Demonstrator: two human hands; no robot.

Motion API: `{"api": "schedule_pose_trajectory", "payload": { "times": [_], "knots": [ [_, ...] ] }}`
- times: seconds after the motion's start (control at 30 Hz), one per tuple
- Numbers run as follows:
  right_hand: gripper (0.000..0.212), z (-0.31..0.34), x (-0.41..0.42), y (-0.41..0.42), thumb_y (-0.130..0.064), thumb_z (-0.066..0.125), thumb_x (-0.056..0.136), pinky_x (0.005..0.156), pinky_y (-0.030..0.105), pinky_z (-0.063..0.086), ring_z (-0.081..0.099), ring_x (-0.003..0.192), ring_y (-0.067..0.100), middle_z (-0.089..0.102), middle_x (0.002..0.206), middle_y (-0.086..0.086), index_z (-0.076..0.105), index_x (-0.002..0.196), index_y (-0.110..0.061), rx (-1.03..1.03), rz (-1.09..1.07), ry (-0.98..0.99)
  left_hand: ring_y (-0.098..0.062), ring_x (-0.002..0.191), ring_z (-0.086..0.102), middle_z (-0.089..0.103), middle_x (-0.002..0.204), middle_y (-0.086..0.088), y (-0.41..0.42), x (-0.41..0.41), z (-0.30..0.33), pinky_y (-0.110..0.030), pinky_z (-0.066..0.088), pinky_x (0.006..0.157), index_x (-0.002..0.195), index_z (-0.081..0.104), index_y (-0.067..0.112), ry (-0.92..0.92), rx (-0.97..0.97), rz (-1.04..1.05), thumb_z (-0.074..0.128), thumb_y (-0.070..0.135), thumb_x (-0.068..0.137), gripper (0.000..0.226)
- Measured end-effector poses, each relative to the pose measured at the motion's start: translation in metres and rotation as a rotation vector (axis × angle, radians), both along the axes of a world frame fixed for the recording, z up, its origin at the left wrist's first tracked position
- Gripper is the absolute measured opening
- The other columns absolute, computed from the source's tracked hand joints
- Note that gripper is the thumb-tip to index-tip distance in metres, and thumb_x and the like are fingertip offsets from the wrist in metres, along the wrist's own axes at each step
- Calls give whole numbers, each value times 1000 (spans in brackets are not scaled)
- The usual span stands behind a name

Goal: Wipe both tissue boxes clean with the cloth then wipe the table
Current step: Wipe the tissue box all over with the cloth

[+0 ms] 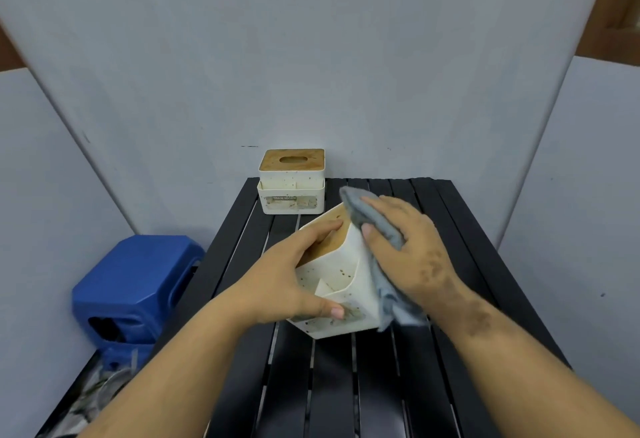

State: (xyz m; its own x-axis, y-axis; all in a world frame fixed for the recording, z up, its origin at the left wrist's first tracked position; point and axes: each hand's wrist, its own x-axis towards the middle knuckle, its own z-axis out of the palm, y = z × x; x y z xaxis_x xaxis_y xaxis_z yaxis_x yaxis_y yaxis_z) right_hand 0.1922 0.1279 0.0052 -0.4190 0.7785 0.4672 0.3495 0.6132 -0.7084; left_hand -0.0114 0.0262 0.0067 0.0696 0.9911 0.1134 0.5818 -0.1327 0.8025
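A white speckled tissue box (341,276) with a wooden lid sits tilted near the middle of the black slatted table (367,378). My left hand (294,274) grips its left side, fingers on the lid and thumb on the lower front. My right hand (412,250) holds a grey cloth (377,229) against the box's right side, and the cloth hangs down past the box's bottom corner. A second white tissue box (291,181) with a wooden lid stands upright at the table's far left edge.
A blue plastic stool (135,285) stands on the floor left of the table, with some clutter below it. Grey wall panels (311,56) close in the table at the back and both sides.
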Motion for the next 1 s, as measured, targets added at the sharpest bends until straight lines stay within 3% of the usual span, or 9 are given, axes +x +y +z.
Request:
{"api": "schedule_pose_trajectory", "payload": {
  "times": [0.13, 0.3, 0.4, 0.47, 0.57, 0.67, 0.73, 0.8, 1.0],
  "knots": [
    [40, -7, 5, 19, -23, 57, 99, 110, 23, 41, 49, 122, -12, 57, 125, -33, 58, 133, -43, -134, 53, 114, 0, 135, 52, 52, 147, 22, -1, -5, -1, -42, 47, 114, 151, 39, 51, 1, -13, 23, 99, 35, 59, 111],
    [44, -37, 12, -24, -47, 48, 95, 107, 34, 42, 49, 127, 13, 51, 141, -15, 53, 138, -41, -40, -34, 78, -6, 137, 52, 53, 148, 18, 1, -7, -3, -44, 47, 114, 152, 39, 48, -9, 9, 33, 98, 37, 58, 111],
    [44, -33, 6, -60, -45, 46, 93, 101, 11, 30, 43, 118, 10, 47, 143, -17, 55, 136, -40, 124, -10, 37, -3, 135, 53, 55, 146, 19, 0, -13, -3, -31, 46, 111, 154, 40, 41, -21, 10, 30, 100, 27, 61, 111],
    [43, -18, -1, -58, -44, 47, 92, 97, 7, 25, 38, 116, 6, 45, 142, -20, 53, 135, -44, 161, 18, -6, -1, 132, 56, 59, 142, 20, -1, -14, -2, -21, 47, 107, 153, 42, 34, -39, 13, 25, 98, 14, 64, 107],
    [41, -10, -9, -15, -42, 48, 94, 102, 17, 23, 30, 121, 1, 41, 141, -23, 51, 134, -49, 58, 26, -58, -4, 130, 59, 62, 139, 16, -4, -11, -1, -26, 50, 107, 152, 44, 29, -75, 16, 41, 95, 4, 65, 104],
    [40, -12, -6, 13, -36, 51, 94, 112, 33, 39, 46, 130, 2, 56, 138, -17, 58, 133, -43, -69, 72, 107, -1, 130, 58, 62, 139, 19, -5, -10, 0, -24, 51, 105, 153, 43, 33, -79, 12, 46, 95, 5, 67, 104],
    [39, -18, 0, 13, -27, 54, 98, 110, 28, 41, 49, 127, -2, 59, 134, -20, 58, 134, -42, -124, 73, 162, 0, 129, 57, 61, 138, 21, -5, -11, 0, -22, 52, 103, 153, 43, 35, -77, 4, 40, 94, 5, 68, 103],
    [39, -26, 5, -1, -34, 53, 98, 108, 31, 43, 48, 126, 3, 55, 136, -18, 56, 136, -42, -102, -6, 113, -2, 131, 57, 61, 139, 19, -4, -12, 0, -24, 51, 105, 152, 43, 36, -71, 8, 27, 95, 4, 67, 104],
    [45, -20, -2, -61, -46, 46, 91, 93, 13, 30, 38, 113, 9, 45, 143, -16, 56, 135, -40, 197, -11, -42, -12, 132, 58, 62, 139, 11, -1, -19, -3, -32, 49, 110, 150, 46, 31, -95, 13, -7, 96, 17, 61, 103]
  ]
}}
